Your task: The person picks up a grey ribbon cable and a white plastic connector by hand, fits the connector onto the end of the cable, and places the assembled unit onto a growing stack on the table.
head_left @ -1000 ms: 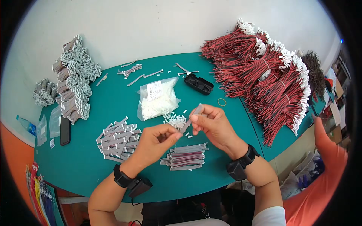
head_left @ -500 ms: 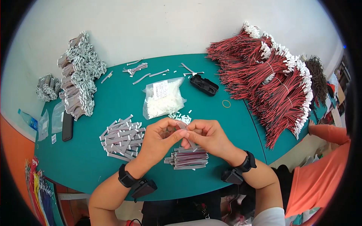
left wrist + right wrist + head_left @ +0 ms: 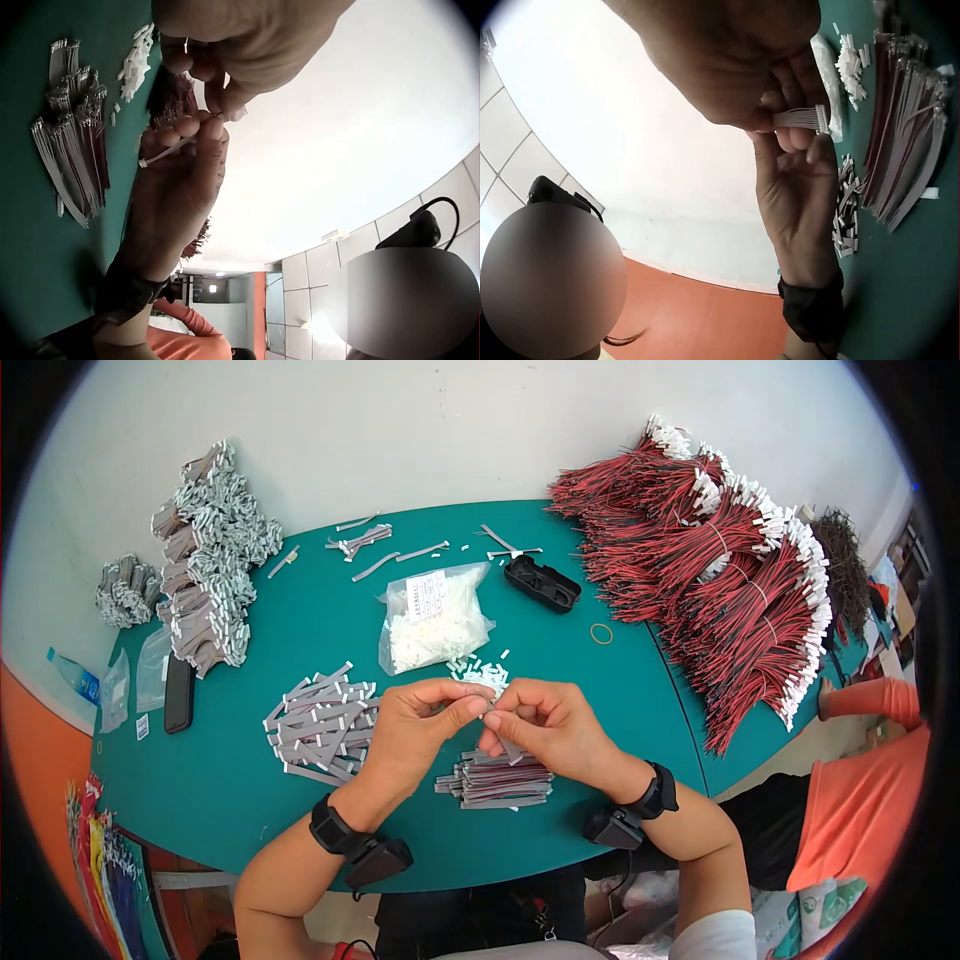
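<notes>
My right hand (image 3: 555, 732) pinches a thin grey strip (image 3: 799, 118) between thumb and finger. My left hand (image 3: 418, 728) has its thumb and finger nipped tight at the strip's other end. My fingertips almost meet, and I can't tell if they hold a tiny white bit too. The strip is up in the air, over the front half of the green table (image 3: 620, 690).

I think I hold it close to its end so it won't bend while I fiddle. The neat stack of strips (image 3: 490, 785) lies near the table's front edge, just below my hands, maybe so I can grab one fast. Loose white bits (image 3: 480, 675) lie just past my fingers, by the bag (image 3: 432, 622), likely for easy picking. The messy pile (image 3: 315, 725), with white ends, sits toward the left edge, perhaps to keep it apart from the stack.

From my head, my fingers hide most of the strip. My right wrist view shows its white plug (image 3: 822, 118) and the little wires side by side. My left wrist view shows shiny tips on the stack. Only the head view shows the big red and black wires (image 3: 700, 560) whole, by the table's right edge.
</notes>
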### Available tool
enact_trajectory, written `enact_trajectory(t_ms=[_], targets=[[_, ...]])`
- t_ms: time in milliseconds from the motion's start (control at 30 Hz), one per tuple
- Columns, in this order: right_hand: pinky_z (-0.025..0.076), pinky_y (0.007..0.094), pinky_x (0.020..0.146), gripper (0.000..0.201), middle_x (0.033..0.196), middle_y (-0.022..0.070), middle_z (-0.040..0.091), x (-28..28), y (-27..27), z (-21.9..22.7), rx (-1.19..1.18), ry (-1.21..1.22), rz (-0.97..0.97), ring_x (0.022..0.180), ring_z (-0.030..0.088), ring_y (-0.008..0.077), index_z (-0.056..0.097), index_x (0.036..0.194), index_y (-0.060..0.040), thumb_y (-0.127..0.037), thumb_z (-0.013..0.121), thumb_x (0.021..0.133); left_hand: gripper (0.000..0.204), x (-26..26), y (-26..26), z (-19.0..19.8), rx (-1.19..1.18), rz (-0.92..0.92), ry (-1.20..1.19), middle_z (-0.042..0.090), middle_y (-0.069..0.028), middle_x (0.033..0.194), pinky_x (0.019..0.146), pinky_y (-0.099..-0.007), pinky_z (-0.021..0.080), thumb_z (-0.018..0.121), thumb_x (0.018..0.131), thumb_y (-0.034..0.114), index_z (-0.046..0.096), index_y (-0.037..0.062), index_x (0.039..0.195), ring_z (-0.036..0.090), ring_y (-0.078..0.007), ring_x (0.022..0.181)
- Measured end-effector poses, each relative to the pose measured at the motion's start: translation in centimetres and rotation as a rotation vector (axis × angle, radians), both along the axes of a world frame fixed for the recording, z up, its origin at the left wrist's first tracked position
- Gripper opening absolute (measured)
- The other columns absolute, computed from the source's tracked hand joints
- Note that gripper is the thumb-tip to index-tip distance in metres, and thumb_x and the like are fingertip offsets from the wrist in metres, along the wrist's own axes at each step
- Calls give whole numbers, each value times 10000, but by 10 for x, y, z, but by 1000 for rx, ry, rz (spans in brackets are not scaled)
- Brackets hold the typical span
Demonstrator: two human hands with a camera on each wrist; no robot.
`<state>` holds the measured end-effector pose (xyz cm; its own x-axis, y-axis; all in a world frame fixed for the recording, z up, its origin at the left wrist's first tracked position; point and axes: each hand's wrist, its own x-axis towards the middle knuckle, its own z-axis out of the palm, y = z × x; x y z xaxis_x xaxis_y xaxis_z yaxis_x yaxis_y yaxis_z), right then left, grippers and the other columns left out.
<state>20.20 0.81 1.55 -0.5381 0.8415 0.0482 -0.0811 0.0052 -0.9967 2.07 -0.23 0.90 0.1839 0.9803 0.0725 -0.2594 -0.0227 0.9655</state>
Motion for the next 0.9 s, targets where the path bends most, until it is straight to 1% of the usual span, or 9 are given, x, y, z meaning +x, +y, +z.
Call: enact_trajectory(t_ms=[100, 233, 333, 400, 533, 633, 733, 833, 900], targets=[[465, 202, 632, 94, 788, 65, 661, 0, 0, -1, -3, 13, 4, 705, 600, 78, 580, 869, 6, -81, 568, 903, 128, 0, 1, 0, -19, -4, 9, 668, -41, 869, 578, -198, 379, 695, 804, 107, 683, 21, 898, 497, -58, 659], [472, 205, 645, 98, 794, 69, 664, 0, -2, 2, 7, -10, -21, 724, 607, 78, 582, 875, 9, -84, 568, 904, 136, -1, -1, 2, -56, 2, 17, 662, -29, 829, 574, -201, 378, 701, 802, 121, 684, 22, 894, 493, -60, 650], [480, 205, 651, 107, 796, 64, 661, 0, -2, 1, 13, -14, -28, 733, 611, 78, 583, 875, 11, -91, 567, 905, 133, -2, 0, 1, -41, 5, 43, 656, -23, 804, 572, -203, 376, 702, 803, 128, 680, 23, 880, 486, -61, 641], [489, 206, 643, 117, 792, 52, 653, -1, -1, -1, 28, -10, -30, 724, 609, 76, 585, 871, 11, -98, 566, 907, 126, -2, 0, 0, -30, 2, 43, 654, -25, 812, 571, -204, 376, 699, 806, 129, 674, 25, 873, 484, -62, 640], [483, 207, 653, 113, 798, 59, 657, 1, 0, 2, -8, 38, 9, 730, 609, 78, 585, 870, 11, -92, 562, 908, 109, 0, 0, 0, -3, -8, -8, 652, -29, 832, 569, -207, 376, 689, 815, 125, 666, 36, 873, 480, -62, 642], [475, 207, 654, 114, 802, 62, 658, 2, 2, 3, -33, 75, 51, 731, 607, 79, 585, 871, 10, -92, 555, 913, 84, -3, 1, -1, -40, -85, -83, 650, -33, 855, 576, -208, 383, 676, 825, 110, 667, 47, 880, 489, -63, 658], [468, 207, 648, 115, 801, 61, 659, 3, 3, 5, -46, 78, 81, 727, 606, 79, 582, 874, 6, -95, 547, 918, 71, -3, 1, -1, -32, -82, -61, 650, -34, 865, 577, -206, 380, 663, 833, 99, 668, 48, 882, 483, -59, 659], [465, 206, 641, 114, 795, 58, 660, 3, 3, 3, -44, 64, 90, 720, 603, 76, 577, 871, 1, -95, 542, 920, 69, -1, 0, 2, 54, -57, 20, 650, -43, 876, 628, -213, 426, 656, 836, 81, 665, 33, 884, 534, -75, 708], [464, 204, 638, 112, 790, 56, 660, 2, 3, 3, -42, 37, 95, 715, 601, 74, 573, 867, 0, -93, 540, 920, 105, -1, 0, -1, 131, -50, 25, 653, -73, 880, 701, -244, 481, 640, 844, 56, 658, -6, 927, 587, -108, 774]])
